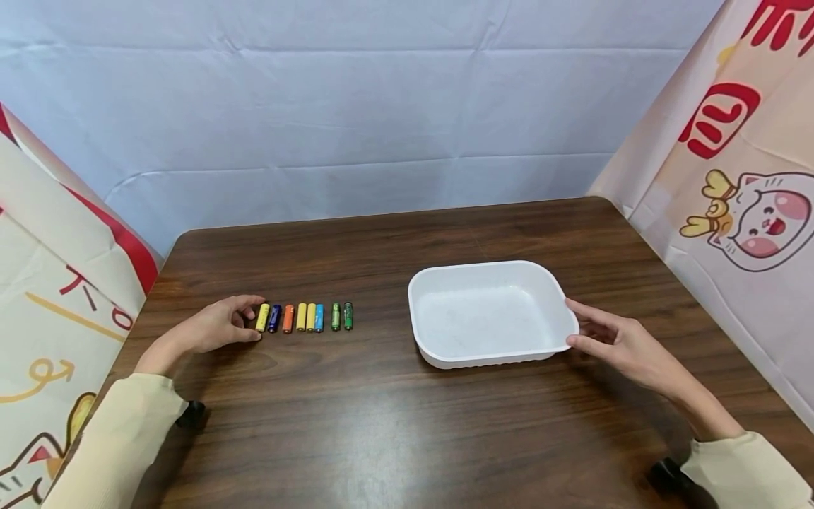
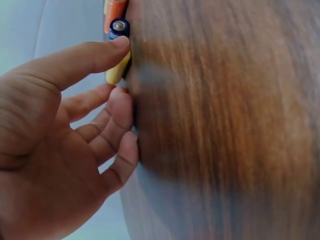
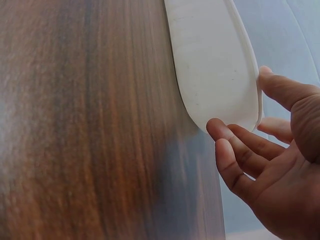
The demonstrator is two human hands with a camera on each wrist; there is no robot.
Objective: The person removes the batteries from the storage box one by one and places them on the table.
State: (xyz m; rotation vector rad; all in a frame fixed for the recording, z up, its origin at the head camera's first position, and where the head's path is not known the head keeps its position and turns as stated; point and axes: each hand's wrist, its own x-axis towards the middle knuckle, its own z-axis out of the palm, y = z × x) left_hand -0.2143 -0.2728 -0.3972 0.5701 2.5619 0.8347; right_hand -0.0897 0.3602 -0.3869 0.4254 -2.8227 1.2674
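Observation:
Several small batteries lie side by side in a row at the left of the table. At its left end is a yellow battery [image 1: 262, 317], which my left hand [image 1: 219, 325] pinches lengthwise between thumb and index finger. A dark blue battery [image 1: 274, 319] and an orange battery [image 1: 289, 319] come just right of it. A white plastic tub [image 1: 492, 322] stands right of the middle with bare inside. My right hand [image 1: 626, 346] touches its right end: thumb and index fingertips meet the rim, while the other fingers bend loosely by the outer wall [image 3: 215, 65].
Farther along the row lie two yellow batteries, a light blue battery [image 1: 319, 317], a green battery [image 1: 335, 317] and a dark green battery [image 1: 347, 316]. All stand on a brown wooden table [image 1: 356, 417]. Behind it hangs a pale cloth [image 1: 356, 106], with printed cloths at both sides.

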